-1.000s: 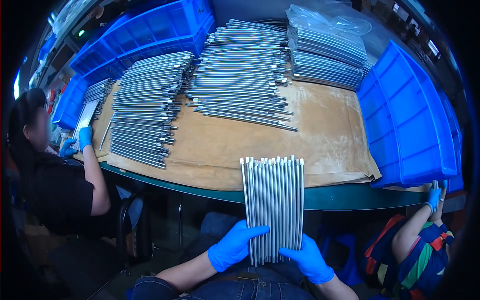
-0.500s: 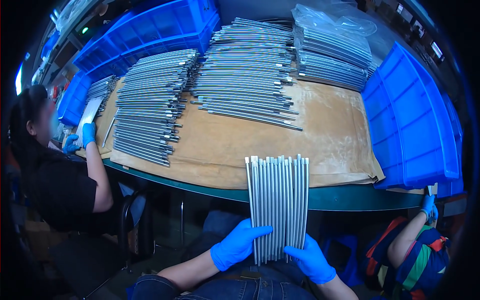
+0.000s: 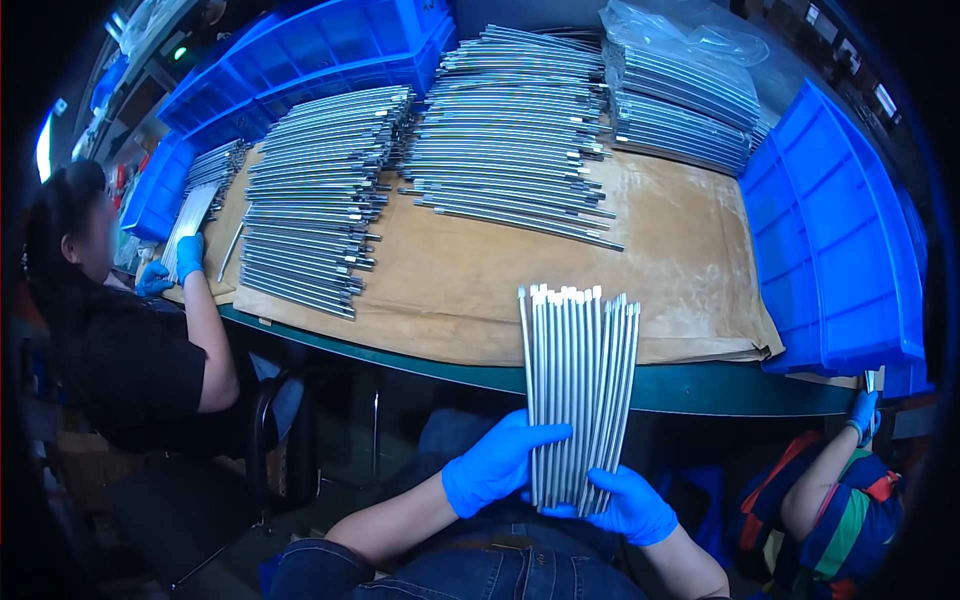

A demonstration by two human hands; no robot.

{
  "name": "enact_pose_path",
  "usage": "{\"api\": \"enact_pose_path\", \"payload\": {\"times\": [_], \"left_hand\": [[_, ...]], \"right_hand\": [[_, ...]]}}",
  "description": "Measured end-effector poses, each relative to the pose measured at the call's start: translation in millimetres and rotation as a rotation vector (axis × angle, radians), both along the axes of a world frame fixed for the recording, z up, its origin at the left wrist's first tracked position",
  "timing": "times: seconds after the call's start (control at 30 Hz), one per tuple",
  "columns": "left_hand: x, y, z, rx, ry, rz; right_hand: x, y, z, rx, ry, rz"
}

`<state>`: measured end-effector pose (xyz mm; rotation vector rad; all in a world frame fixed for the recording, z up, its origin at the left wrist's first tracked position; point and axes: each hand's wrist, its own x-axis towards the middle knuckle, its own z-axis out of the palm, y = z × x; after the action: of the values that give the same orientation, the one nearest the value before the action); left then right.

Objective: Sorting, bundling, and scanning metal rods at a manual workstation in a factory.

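Brown-covered surface (image 3: 470, 280), rod stacks (image 3: 510, 130) at back. Both hands blue-gloved, forearms in from lower edge. Left hand (image 3: 500, 462) grips rod bundle (image 3: 575, 390) at its left side, thumb across front; right hand (image 3: 632, 505) grips lower right, thumb on front. Bundle near-upright over lap, by surface's near edge. Rods slim, straight, silvery, shiny; tops pale, uneven, right-hand ones slanting.

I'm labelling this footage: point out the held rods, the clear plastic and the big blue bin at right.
Held rods (image 3: 568, 385): head view, middle of the bundle.
Clear plastic (image 3: 682, 34): head view, crumpled part.
Big blue bin (image 3: 838, 225): head view, ribbed wall.
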<state>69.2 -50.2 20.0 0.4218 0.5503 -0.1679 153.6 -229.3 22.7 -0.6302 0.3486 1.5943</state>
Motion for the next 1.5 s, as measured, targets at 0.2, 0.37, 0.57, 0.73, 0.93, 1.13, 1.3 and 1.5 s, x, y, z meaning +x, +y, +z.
{"api": "enact_pose_path", "payload": {"times": [0.2, 0.37, 0.57, 0.73, 0.93, 1.13, 1.3, 1.5], "left_hand": [[3, 4, -5, 0.012, 0.000, -0.009], [2, 11, -13, -0.046, -0.038, -0.042], [-5, 9, -19, -0.190, -0.025, -0.009], [-10, 10, -18, -0.225, 0.022, 0.075], [-9, -1, 1, 0.269, 0.012, 0.044], [-5, -9, 2, 0.353, 0.029, 0.050], [-10, -4, 1, 0.264, 0.031, 0.020], [-18, 1, -6, 0.203, 0.012, 0.051]], "right_hand": [[-1, 8, 6, 0.042, -0.086, -0.040], [1, 5, 5, 0.078, -0.046, -0.038], [2, 4, 6, 0.068, -0.054, -0.042], [5, 3, 6, 0.082, -0.028, -0.040], [4, 5, 9, 0.076, -0.074, -0.020], [2, 4, 11, 0.045, -0.180, -0.009], [0, 2, 10, 0.024, -0.204, -0.021], [-1, 2, 10, 0.006, -0.231, -0.017]]}}
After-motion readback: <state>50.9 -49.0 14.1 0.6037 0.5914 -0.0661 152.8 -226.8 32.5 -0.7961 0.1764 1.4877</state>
